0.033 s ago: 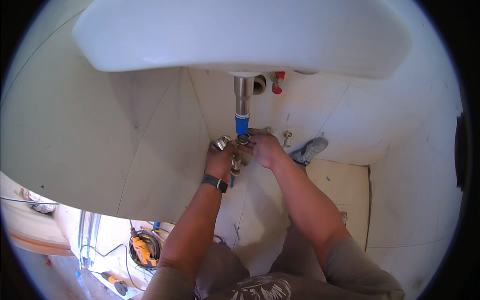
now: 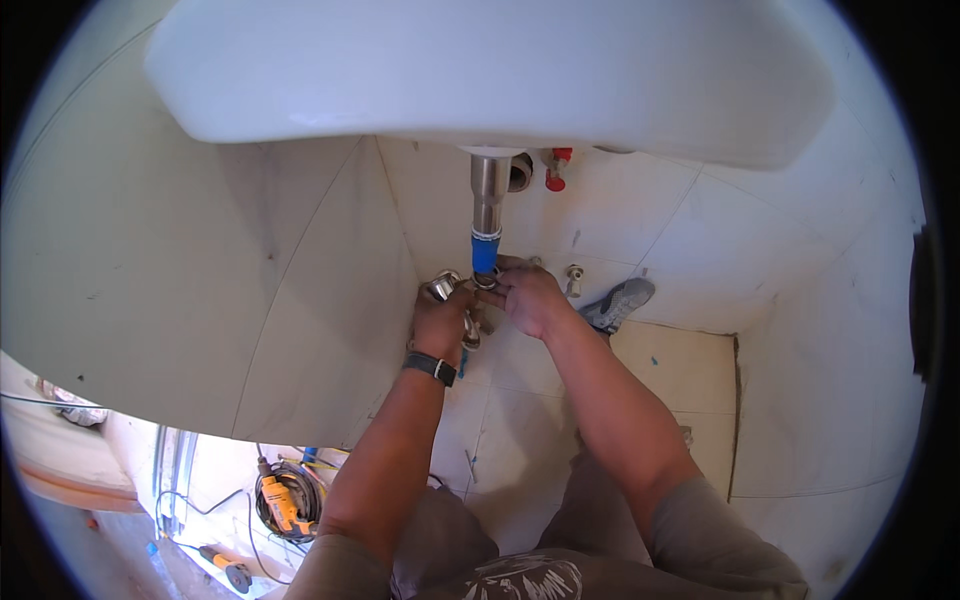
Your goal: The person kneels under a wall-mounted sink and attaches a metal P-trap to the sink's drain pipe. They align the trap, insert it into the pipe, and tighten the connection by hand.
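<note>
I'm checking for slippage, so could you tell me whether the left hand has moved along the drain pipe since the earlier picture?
No. The left hand sits at the same spot, just below and left of the blue sleeve on the drain pipe.

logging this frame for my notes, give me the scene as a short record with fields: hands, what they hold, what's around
place: under a white washbasin on a tiled wall
left hand: left hand grips a chrome trap fitting; black wrist band on that wrist
right hand: right hand closed on the fitting's top, just under the blue sleeve
pipe: metal drain pipe hangs upright from the basin
wall: red-capped valve
floor: grey shoe, orange power tool
</note>
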Available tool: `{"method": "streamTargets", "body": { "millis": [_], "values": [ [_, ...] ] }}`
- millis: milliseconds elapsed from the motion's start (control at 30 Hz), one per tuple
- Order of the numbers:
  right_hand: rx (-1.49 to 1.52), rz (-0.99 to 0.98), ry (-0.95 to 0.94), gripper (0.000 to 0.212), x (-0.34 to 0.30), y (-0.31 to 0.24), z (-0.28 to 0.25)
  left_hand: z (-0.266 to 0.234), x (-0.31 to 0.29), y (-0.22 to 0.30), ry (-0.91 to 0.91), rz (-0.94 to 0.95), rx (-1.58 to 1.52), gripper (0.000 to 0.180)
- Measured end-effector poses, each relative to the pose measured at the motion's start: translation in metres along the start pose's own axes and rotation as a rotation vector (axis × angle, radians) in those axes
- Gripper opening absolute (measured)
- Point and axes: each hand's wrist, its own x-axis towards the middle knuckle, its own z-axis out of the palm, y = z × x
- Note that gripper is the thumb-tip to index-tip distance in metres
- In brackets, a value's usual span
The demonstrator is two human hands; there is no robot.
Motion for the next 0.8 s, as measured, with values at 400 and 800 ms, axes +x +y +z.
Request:
{"method": "streamTargets", "body": {
  "millis": [400, 800],
  "values": [
    [-0.129, -0.133, -0.231, 0.051, 0.0, -0.016, 0.003, 0.007, 0.006, 0.011, -0.063, 0.19, 0.039, 0.035],
    [-0.652, -0.214, -0.171, 0.036, -0.006, -0.037, 0.011, 0.007, 0.002, 0.014, -0.108, 0.171, -0.034, 0.034]
  ]
}}
